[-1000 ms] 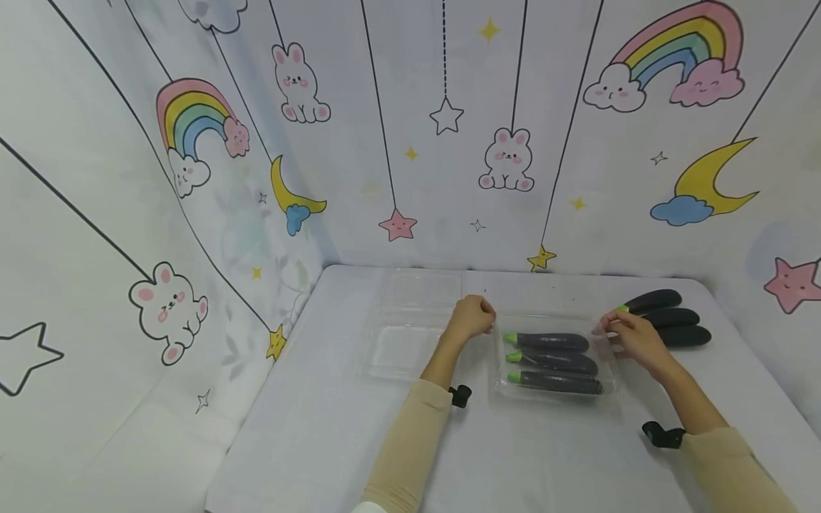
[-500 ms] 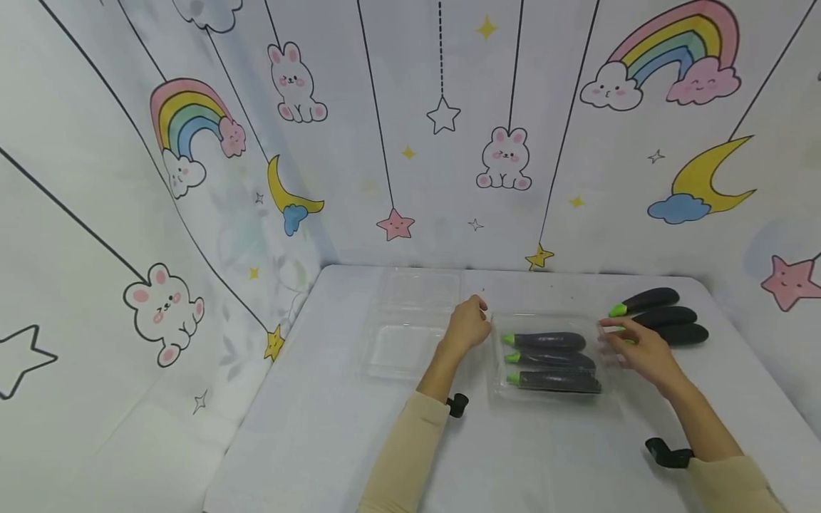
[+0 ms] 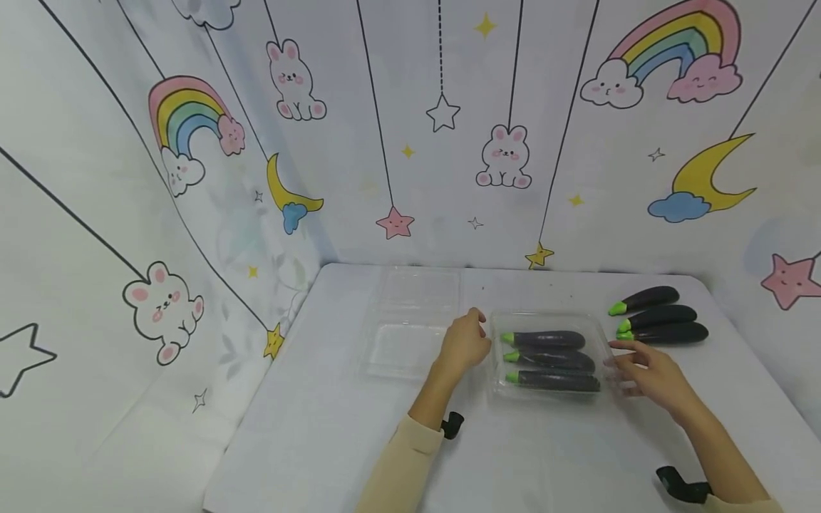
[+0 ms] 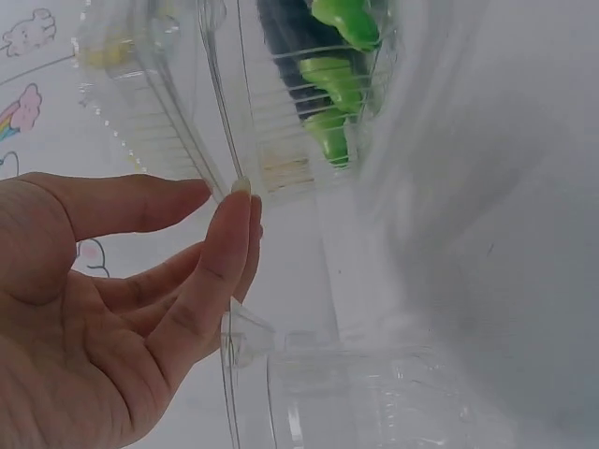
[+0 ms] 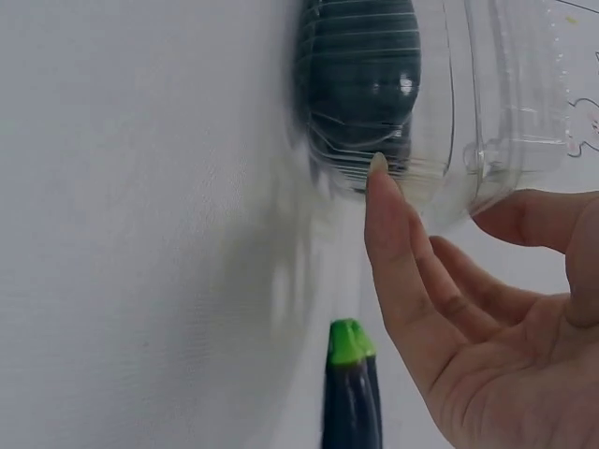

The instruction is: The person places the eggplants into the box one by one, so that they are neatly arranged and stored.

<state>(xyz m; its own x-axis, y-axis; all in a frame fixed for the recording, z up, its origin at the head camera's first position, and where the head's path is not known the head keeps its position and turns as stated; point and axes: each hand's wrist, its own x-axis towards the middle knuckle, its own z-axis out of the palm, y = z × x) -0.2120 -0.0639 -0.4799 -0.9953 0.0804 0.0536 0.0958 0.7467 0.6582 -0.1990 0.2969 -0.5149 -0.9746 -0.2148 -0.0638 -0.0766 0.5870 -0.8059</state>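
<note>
A clear plastic clamshell box holds three dark eggplants with green stem ends at the left. Its lid lies over it, rim close to rim. My left hand is at the box's left side, with thumb and forefinger pinching the rim edges in the left wrist view. At the right side my right hand has its thumb at the lid's rim and a fingertip against the ribbed side wall. The right wrist view shows the dark rounded eggplant ends through that wall.
Three more eggplants lie on the white table at the back right. Another clear box stands open on the left, its lid part toward the back. A patterned curtain hangs behind the table.
Both hands have slid toward me along the sides of the box, the right one farther. The lid's edges now sit closer to the box rim. The eggplants stay in place.
</note>
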